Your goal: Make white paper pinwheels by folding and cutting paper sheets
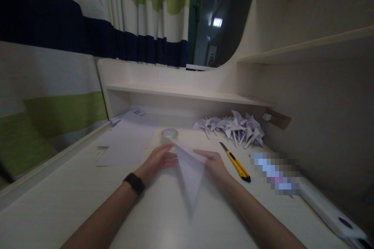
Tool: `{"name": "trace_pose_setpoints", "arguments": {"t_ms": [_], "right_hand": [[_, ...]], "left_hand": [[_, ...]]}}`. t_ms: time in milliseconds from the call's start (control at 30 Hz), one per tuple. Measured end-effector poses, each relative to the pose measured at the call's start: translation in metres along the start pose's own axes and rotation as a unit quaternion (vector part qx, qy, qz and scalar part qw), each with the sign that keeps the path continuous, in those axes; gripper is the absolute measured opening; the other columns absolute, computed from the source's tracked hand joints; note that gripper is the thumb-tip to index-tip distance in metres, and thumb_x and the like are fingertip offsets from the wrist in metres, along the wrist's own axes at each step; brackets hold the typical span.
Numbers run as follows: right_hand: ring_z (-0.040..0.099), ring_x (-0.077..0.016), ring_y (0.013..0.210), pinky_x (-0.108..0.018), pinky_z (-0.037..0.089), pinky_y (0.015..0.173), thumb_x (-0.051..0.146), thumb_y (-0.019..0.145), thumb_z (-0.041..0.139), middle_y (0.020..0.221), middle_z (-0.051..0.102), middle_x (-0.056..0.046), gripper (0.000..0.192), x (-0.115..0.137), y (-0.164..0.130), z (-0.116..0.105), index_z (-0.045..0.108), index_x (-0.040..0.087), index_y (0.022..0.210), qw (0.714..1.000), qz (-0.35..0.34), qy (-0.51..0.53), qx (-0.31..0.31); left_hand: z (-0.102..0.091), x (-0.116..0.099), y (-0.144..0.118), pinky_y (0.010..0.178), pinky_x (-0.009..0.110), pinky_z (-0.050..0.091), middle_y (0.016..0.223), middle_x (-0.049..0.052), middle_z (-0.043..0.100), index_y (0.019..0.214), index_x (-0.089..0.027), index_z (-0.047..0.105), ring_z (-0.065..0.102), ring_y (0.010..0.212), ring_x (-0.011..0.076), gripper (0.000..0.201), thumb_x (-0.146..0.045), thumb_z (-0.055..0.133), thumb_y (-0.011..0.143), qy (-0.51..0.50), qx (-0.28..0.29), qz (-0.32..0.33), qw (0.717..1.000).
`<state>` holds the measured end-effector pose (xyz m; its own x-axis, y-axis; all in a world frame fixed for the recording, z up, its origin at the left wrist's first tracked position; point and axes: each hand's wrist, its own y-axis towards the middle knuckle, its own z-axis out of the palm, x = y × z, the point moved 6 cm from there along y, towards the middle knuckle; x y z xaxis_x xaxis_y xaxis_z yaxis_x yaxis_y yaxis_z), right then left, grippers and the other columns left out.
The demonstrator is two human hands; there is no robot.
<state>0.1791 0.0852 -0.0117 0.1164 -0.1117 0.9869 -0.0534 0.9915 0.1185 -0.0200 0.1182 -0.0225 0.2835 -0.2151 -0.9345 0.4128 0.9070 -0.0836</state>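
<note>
Between my two hands is a white sheet of paper [190, 171], folded into a triangle with one point toward me and slightly blurred. My left hand [162, 160], with a black band on its wrist, closes on the paper's left corner. At the right corner, my right hand [214, 164] pinches the edge, its thumb and fingertips partly hidden by the sheet. Just beyond the paper lies a roll of clear tape [169, 134]. A yellow utility knife [237, 164] with its blade out rests to the right of my right hand.
Several white paper pinwheels [238, 126] are heaped at the back right. Loose paper sheets [125, 140] lie at the back left. A low shelf [175, 92] spans the desk's rear. A blurred-out object [274, 174] and a long white fixture [324, 206] line the right side.
</note>
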Motion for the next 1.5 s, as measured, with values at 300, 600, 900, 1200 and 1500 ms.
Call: {"name": "trace_pose_setpoints", "arguments": {"t_ms": [300,600,900,1200,1500], "right_hand": [[0.064,-0.0231,0.108,-0.040,0.049,0.098,0.006,0.067,0.047,0.118,0.068,-0.005,0.058,0.016,-0.026,0.022,0.067,0.025,0.119,0.889,-0.300,-0.346,-0.021],[0.049,-0.0259,0.127,-0.045,0.040,0.106,0.022,0.079,0.062,0.141,0.050,-0.008,0.061,0.034,-0.043,0.036,0.047,0.026,0.138,0.855,-0.360,-0.371,0.039],[0.068,-0.0209,0.065,-0.028,0.049,0.052,0.071,0.087,0.032,0.086,0.073,-0.018,0.072,-0.002,-0.016,0.020,0.069,0.010,0.093,0.975,0.155,0.066,0.146],[0.067,-0.0196,0.071,-0.029,0.051,0.062,0.039,0.076,0.069,0.089,0.072,-0.011,0.030,-0.005,-0.007,0.009,0.069,0.015,0.094,0.994,0.070,0.035,0.073],[0.060,-0.0240,0.109,-0.043,0.044,0.096,0.022,0.081,0.067,0.116,0.067,-0.008,0.029,0.099,-0.049,0.021,0.070,0.026,0.110,0.898,-0.365,-0.220,0.106]], "left_hand": [[0.022,0.006,-0.003,0.060,0.028,0.049,0.086,0.011,0.069,0.099,-0.012,0.064,0.063,0.065,0.0168,0.049,-0.053,0.070,0.075,0.060,0.005,0.039,0.997],[0.012,-0.048,-0.029,0.055,0.025,0.046,0.072,0.004,0.071,0.072,-0.014,0.072,0.062,0.063,0.0174,0.024,-0.037,0.068,0.079,0.269,-0.221,0.261,0.900],[0.051,-0.058,-0.064,0.089,0.039,0.043,0.100,0.001,0.074,0.103,-0.027,0.069,0.063,0.099,0.0199,0.020,-0.016,0.061,0.088,0.591,-0.097,0.593,0.538],[0.065,-0.041,-0.061,0.081,0.038,0.047,0.099,0.005,0.071,0.103,-0.022,0.067,0.062,0.090,0.0204,0.017,-0.017,0.055,0.092,0.611,-0.041,0.580,0.538],[0.057,-0.052,-0.063,0.073,0.022,0.051,0.088,0.003,0.071,0.097,-0.019,0.068,0.066,0.080,0.0129,0.015,-0.011,0.058,0.089,0.505,-0.058,0.569,0.647]]}}
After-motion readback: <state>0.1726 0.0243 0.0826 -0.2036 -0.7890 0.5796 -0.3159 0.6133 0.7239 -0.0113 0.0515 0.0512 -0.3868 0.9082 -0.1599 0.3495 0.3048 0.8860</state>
